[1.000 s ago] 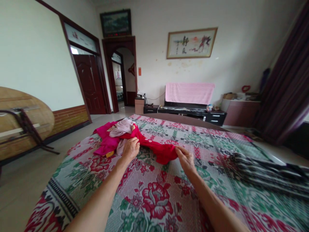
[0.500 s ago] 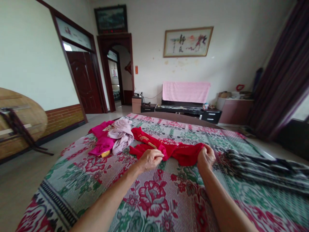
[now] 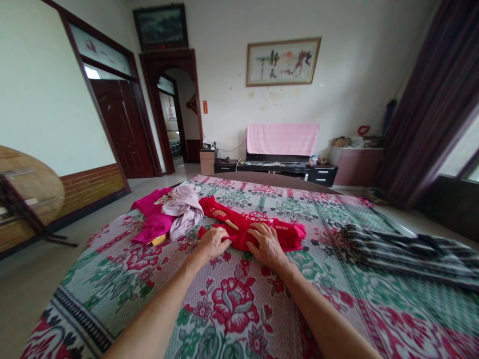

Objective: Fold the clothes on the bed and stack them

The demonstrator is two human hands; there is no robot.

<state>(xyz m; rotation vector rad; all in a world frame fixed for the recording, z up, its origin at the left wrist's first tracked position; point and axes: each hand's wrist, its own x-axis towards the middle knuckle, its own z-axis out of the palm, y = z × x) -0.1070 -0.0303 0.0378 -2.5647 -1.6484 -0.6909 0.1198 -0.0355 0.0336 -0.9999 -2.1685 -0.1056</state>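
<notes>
Right hand [image 3: 266, 244]: had left the right end of the red cloth [image 3: 243, 218] since the earlier frame and lay over its middle, palm down, fingers loosely spread, gripping nothing visible.
Left hand [image 3: 212, 243]: had shifted left along the near edge, fingers curled; whether it pinched fabric could not be told.
Red cloth: lay as a long, rumpled strip on the floral cover [image 3: 235, 305], beside the pale cloth [image 3: 184, 205].
Creases: dragging the right palm while pressing could have bunched the layers.
Left end: a sideways tug could have disturbed the pale cloth.
</notes>
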